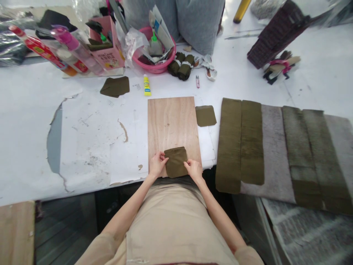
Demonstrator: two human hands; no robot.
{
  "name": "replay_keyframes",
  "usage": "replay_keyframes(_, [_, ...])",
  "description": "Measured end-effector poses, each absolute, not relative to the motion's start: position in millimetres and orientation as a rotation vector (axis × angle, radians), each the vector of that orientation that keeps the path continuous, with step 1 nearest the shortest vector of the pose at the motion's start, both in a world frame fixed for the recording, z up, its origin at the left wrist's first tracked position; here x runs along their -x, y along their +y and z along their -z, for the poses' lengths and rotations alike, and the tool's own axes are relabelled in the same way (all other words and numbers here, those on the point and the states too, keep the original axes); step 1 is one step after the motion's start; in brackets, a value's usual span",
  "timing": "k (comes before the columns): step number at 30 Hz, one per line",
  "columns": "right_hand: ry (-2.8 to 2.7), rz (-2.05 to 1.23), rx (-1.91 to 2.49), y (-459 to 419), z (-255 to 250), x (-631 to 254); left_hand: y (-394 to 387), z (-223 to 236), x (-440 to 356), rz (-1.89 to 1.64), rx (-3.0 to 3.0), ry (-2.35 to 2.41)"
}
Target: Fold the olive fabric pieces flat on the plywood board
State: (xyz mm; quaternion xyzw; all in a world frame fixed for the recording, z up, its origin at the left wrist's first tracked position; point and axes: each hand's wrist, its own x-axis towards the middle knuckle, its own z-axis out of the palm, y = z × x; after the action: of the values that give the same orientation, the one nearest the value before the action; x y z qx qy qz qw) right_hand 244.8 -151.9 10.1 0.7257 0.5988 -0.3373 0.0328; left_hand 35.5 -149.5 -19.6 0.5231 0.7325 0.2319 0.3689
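Observation:
A small olive-green fabric piece [176,162] lies over the near end of a wooden board [172,121]. My left hand [157,164] pinches its left edge, and my right hand [194,169] pinches the right edge. The fabric looks slightly wrinkled between them, with a straight fold or hem along its far edge. Just right of the board is another olive fabric piece [206,116], lying flat. More cut olive pieces [116,87] are stacked beyond the board to the left.
Long strips of olive fabric [230,147] lie on grey material at the right. A yellow glue tube [147,85] and small pink thread snips [198,81] lie behind the board. Farther back stand a pink basket [172,60], a pink box [110,59] and several bottles.

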Motion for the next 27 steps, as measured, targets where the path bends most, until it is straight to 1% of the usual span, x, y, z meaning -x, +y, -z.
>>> replay_keyframes(9, [1.803,0.982,-2.204,-151,-12,-241,-149,15,-36,-0.598,-1.352,1.881])
replay_keyframes(14, [1.796,0.897,-2.217,-152,-20,-238,-148,13,-37,-0.545,-1.352,1.893])
replay_keyframes(19, [2.181,0.676,-2.211,-144,-26,-233,-147,12,-37,-0.531,-1.373,1.893])
replay_keyframes(23, [2.423,0.735,-2.088,-126,-23,-223,-146,8,-38,-0.509,-1.385,1.903])
replay_keyframes(27, [2.51,0.783,-1.987,-109,-16,-214,-145,4,-40,-0.494,-1.396,1.9])
